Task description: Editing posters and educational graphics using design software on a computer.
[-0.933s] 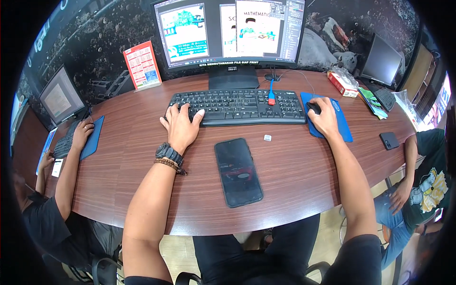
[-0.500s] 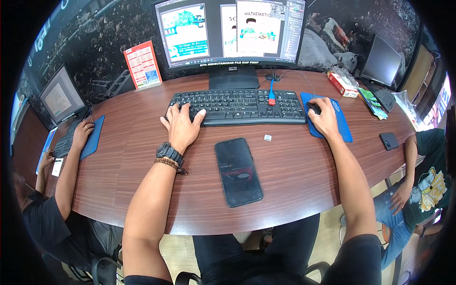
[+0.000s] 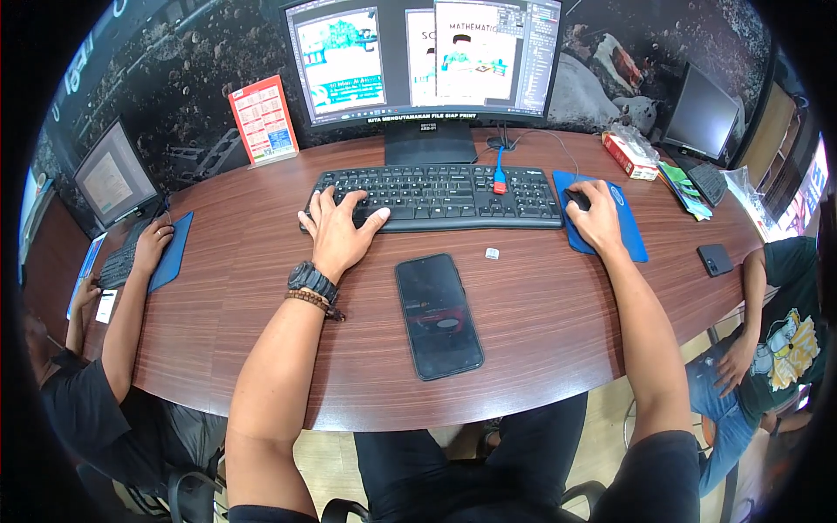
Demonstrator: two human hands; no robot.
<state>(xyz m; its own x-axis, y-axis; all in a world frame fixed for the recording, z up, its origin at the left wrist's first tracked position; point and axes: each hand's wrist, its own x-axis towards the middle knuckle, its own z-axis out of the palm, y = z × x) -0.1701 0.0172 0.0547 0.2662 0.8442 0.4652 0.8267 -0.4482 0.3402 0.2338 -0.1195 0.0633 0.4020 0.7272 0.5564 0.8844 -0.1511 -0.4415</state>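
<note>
My left hand (image 3: 342,234) rests with spread fingers on the left end of a black keyboard (image 3: 436,199), its thumb stretched out to the right. A dark watch and a beaded bracelet circle that wrist. On a blue mouse pad (image 3: 626,222), my right hand (image 3: 596,218) is wrapped over a black computer mouse (image 3: 578,200). Behind the keyboard stands a wide curved monitor (image 3: 418,61) with page designs on its screen. A black smartphone (image 3: 438,316) lies face up between my forearms. The blue cable with a red plug (image 3: 500,184) lies across the keyboard's right part.
A small white piece (image 3: 492,254) lies in front of the keyboard. A red desk calendar (image 3: 263,120) stands back left, a red-and-white box (image 3: 629,157) back right. Co-workers sit at both sides; the left one's hand (image 3: 153,242) rests by a second keyboard. Another phone (image 3: 715,260) lies at right.
The left hand's fingers have shifted slightly on the keys, and its thumb has swung a little to the right. The right hand stays on the mouse.
</note>
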